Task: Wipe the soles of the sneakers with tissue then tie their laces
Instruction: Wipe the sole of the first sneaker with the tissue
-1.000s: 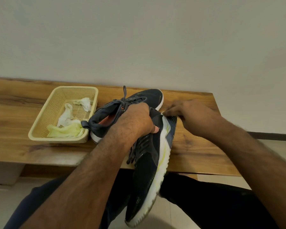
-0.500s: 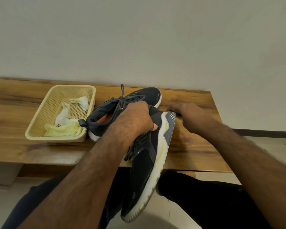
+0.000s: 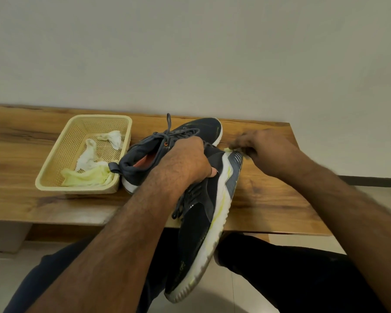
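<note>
Over on your left, a cream plastic basket (image 3: 54,175) is sitting on the wooden bench (image 3: 14,145), and it is holding crumpled tissues (image 3: 90,159), white ones toward the back and a yellow-stained one along the near wall. Just beside the basket's right wall, one dark sneaker (image 3: 167,145) is resting upright on the bench, heel touching the basket corner, toe pointing away toward the wall, its grey laces (image 3: 169,129) lying loose with one end sticking up. Moving to the middle, your left hand (image 3: 185,161) is gripping the second sneaker (image 3: 201,218) at its collar, fingers curled down into the opening, and you are holding it tilted on its side with the toe hanging down past the bench edge over your lap. Its white sole edge (image 3: 217,220) is facing right, showing yellowish smears along it. Now to the right: your right hand (image 3: 262,150) is working at the heel end of that sole, fingers curled and pinching a small yellow-tinged scrap of tissue (image 3: 228,150) against it, though motion blur is hiding the exact finger positions. Behind everything, a plain pale wall (image 3: 190,53) is filling the view.
</note>
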